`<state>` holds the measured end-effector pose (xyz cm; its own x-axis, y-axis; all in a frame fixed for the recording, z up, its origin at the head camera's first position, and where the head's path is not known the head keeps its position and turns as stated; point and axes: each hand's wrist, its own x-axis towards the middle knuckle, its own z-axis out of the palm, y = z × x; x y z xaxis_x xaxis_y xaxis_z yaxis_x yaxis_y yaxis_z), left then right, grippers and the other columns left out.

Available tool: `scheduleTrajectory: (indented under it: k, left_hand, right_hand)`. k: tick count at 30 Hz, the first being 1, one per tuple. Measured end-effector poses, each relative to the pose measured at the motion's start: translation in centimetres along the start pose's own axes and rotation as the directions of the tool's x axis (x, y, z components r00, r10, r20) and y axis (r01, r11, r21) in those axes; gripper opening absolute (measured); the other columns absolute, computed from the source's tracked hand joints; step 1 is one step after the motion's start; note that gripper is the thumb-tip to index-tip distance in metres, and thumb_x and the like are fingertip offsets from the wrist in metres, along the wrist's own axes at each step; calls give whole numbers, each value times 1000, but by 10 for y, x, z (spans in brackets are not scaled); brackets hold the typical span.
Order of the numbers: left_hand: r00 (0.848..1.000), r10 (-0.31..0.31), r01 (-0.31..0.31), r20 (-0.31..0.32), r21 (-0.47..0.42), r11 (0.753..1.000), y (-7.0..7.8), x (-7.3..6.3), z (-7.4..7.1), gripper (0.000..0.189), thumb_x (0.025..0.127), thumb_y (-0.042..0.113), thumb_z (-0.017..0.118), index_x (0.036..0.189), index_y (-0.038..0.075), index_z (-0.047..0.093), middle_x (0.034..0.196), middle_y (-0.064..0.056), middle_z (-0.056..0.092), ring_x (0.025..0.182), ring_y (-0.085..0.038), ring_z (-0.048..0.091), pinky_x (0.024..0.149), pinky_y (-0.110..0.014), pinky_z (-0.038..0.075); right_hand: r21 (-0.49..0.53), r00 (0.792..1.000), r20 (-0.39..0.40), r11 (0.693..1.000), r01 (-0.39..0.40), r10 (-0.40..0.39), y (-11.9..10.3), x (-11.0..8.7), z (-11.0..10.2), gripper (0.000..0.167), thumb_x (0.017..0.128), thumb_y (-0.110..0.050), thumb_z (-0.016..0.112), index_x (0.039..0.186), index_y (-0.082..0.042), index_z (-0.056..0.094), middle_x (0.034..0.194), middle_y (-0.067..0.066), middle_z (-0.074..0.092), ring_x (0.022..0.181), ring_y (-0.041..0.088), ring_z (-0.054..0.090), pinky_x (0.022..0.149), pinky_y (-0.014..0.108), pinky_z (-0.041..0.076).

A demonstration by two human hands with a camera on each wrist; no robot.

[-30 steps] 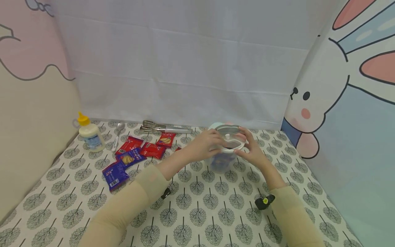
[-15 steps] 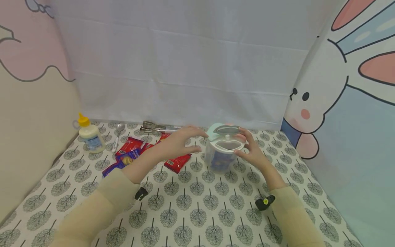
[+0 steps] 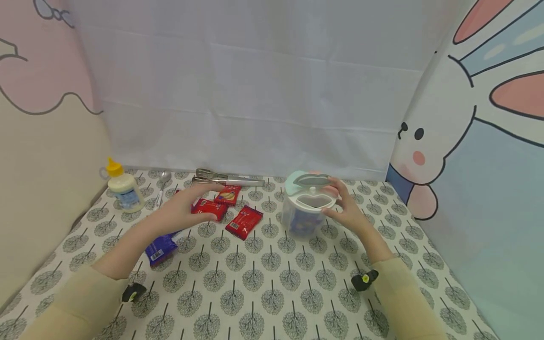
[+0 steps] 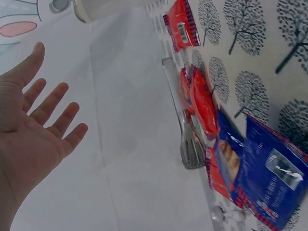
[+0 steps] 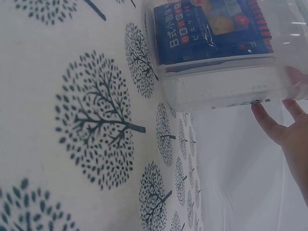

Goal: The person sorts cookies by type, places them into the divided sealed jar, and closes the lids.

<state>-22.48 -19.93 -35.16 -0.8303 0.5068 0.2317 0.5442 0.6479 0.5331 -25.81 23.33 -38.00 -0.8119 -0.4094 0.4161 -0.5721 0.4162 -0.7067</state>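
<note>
My right hand (image 3: 348, 210) grips the side of a clear plastic container (image 3: 289, 218) near its rim, thumb and fingers spread around it. One white flap (image 3: 313, 180) of the container's lid stands raised over a heart-like opening; the other lid sections are mint and pink. A blue biscuit packet (image 5: 211, 33) lies inside, seen through the wall in the right wrist view. My left hand (image 3: 180, 208) holds nothing, with fingers extended over the pile of snack packets. Below it lie red packets (image 3: 211, 209) and a blue packet (image 3: 160, 249), partly covered by the hand and forearm.
Another red packet (image 3: 244, 222) lies between the pile and the container. Metal tongs (image 3: 238, 181) rest along the back edge. At the back left stand a squeeze bottle with a yellow cap (image 3: 126, 189) and a spoon (image 3: 163, 182). Fabric walls (image 3: 263, 94) enclose the table.
My left hand has left the container's lid and moved left over the packets, empty. The right hand stays on the container, and the blue packet inside now shows clearly.
</note>
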Motion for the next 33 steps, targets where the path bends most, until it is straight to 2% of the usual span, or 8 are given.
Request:
scheduleTrajectory:
  k: [4, 7, 11, 18, 22, 26, 29, 33]
  left_hand:
    - [999, -39, 39, -26, -14, 999, -23, -22, -2, 75, 82, 38, 72, 145, 21, 35, 148, -10, 37, 133, -38, 34, 103, -63, 32]
    - [995, -97, 96, -33, -18, 995, -39, -39, -4, 79, 80, 39, 73, 146, 21, 33, 148, -15, 35, 132, -44, 34, 100, -68, 31]
    - [984, -175, 175, -23, -4, 985, -58, -59, -3, 84, 79, 40, 74, 147, 18, 30, 148, -22, 32, 129, -50, 33, 95, -72, 31]
    - [971, -238, 238, 25, -4, 971, -90, -86, 3, 90, 78, 35, 76, 147, 5, 26, 145, -30, 29, 127, -54, 31, 97, -72, 27]
    - [959, -278, 278, 52, -4, 960, -101, -95, 6, 98, 75, 37, 77, 147, 1, 21, 142, -35, 29, 122, -56, 35, 95, -68, 35]
    - [948, -309, 308, 73, 29, 951, -107, -100, 10, 102, 73, 38, 79, 146, -4, 21, 135, -39, 37, 116, -56, 43, 89, -65, 43]
    - [946, -316, 312, 67, 65, 948, -111, -102, 13, 99, 69, 38, 81, 142, -6, 28, 128, -38, 44, 113, -55, 46, 89, -65, 43]
    - [949, -313, 309, 39, 89, 947, -113, -99, 16, 82, 67, 33, 83, 130, 1, 42, 120, -33, 52, 107, -50, 52, 85, -63, 46]
  right_hand:
    - [-8, 1000, 0, 1000, 4, -4, 0, 0, 0, 84, 77, 7, 67, 145, -3, 19, 146, 28, 25, 130, 45, 33, 101, 58, 39]
    - [-18, 1000, -2, 1000, -2, 2, 0, 0, 0, 84, 78, 6, 67, 145, -4, 19, 147, 27, 24, 131, 45, 32, 101, 58, 39]
    - [-23, 1000, -4, 1000, -7, 7, 0, 0, 0, 83, 78, 6, 67, 145, -5, 19, 147, 27, 25, 131, 45, 32, 101, 58, 39]
    - [-18, 1000, 3, 1000, -14, 14, 1, -1, -1, 83, 79, 4, 67, 146, -6, 19, 148, 26, 24, 132, 44, 31, 102, 58, 38]
    - [-12, 1000, 4, 1000, -23, 23, 1, 0, -1, 83, 79, 3, 67, 146, -8, 19, 148, 25, 24, 133, 43, 30, 102, 58, 37]
    - [-11, 1000, 1, 1000, -23, 23, 1, 0, 0, 83, 79, 3, 67, 146, -8, 19, 149, 25, 23, 133, 44, 30, 102, 58, 37]
    - [-9, 1000, 2, 1000, -23, 23, 1, 0, -1, 83, 79, 3, 67, 146, -8, 19, 149, 25, 23, 133, 44, 30, 102, 59, 37]
    - [-9, 1000, 3, 999, -31, 31, 0, 0, -1, 83, 79, 3, 67, 147, -8, 19, 147, 25, 25, 132, 44, 31, 103, 58, 37]
